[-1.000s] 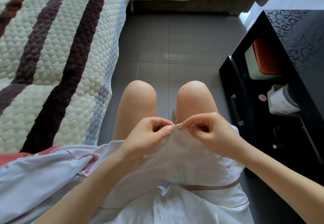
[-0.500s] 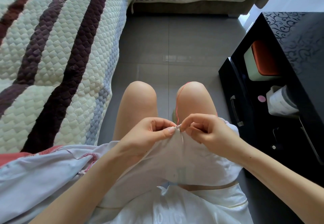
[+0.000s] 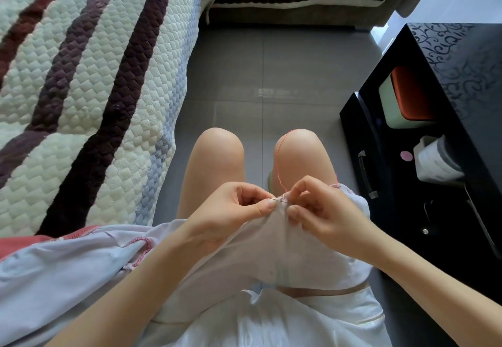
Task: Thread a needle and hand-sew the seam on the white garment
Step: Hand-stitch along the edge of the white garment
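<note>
A white garment (image 3: 274, 254) with pink stitched edges lies across my lap and spreads to the left. My left hand (image 3: 231, 211) pinches its raised edge between thumb and forefinger. A thin needle (image 3: 279, 199) pokes through that edge between the two hands. My right hand (image 3: 323, 211) pinches the needle's right end with curled fingers. A pink thread (image 3: 278, 167) runs up from the needle and loops over my right knee.
A quilted striped sofa cover (image 3: 89, 88) fills the left side. A black cabinet (image 3: 440, 140) stands close on the right, its open shelf holding a green-and-orange box (image 3: 402, 99) and a white roll (image 3: 434, 159). Grey tiled floor (image 3: 260, 80) lies ahead beyond my knees.
My right hand has shifted its fingers at the fabric edge, and the needle now lies across the fold between both thumbs. My left hand keeps its pinch on the fabric.
</note>
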`<move>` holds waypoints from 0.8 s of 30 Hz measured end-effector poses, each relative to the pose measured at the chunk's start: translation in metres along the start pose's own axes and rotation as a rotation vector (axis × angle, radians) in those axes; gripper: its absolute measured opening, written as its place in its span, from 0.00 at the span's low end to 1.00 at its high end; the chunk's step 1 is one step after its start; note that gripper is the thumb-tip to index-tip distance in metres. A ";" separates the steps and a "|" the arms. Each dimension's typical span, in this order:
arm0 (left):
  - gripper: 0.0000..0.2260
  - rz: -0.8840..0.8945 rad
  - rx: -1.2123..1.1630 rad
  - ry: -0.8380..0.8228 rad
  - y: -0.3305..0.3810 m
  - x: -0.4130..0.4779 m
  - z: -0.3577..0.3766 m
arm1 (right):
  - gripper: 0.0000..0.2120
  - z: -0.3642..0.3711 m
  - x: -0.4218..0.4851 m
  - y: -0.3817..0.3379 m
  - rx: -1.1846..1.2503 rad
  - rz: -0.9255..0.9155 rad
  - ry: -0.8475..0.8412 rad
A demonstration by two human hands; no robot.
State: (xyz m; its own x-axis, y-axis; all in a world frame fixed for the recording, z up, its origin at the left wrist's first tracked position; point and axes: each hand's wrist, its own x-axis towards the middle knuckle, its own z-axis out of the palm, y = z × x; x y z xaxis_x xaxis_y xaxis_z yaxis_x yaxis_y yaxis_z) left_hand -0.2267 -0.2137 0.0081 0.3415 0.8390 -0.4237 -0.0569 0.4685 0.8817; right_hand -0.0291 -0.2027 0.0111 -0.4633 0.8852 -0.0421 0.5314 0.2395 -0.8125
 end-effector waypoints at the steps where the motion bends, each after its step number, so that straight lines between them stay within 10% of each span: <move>1: 0.05 0.001 -0.007 0.014 0.000 0.000 -0.001 | 0.09 -0.003 -0.002 0.003 -0.035 0.005 0.025; 13: 0.04 0.006 0.056 0.062 -0.008 0.004 0.007 | 0.06 0.006 -0.002 -0.005 -0.143 -0.052 0.208; 24: 0.01 0.116 0.103 0.073 -0.010 0.002 0.006 | 0.08 0.011 0.010 -0.013 -0.502 -0.562 0.271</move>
State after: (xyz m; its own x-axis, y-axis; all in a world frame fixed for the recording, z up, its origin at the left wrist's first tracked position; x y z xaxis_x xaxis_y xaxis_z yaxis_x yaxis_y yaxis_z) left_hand -0.2201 -0.2186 -0.0004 0.2691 0.9053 -0.3287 0.0058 0.3398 0.9405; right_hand -0.0480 -0.2015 0.0148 -0.6024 0.6292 0.4911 0.5552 0.7724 -0.3085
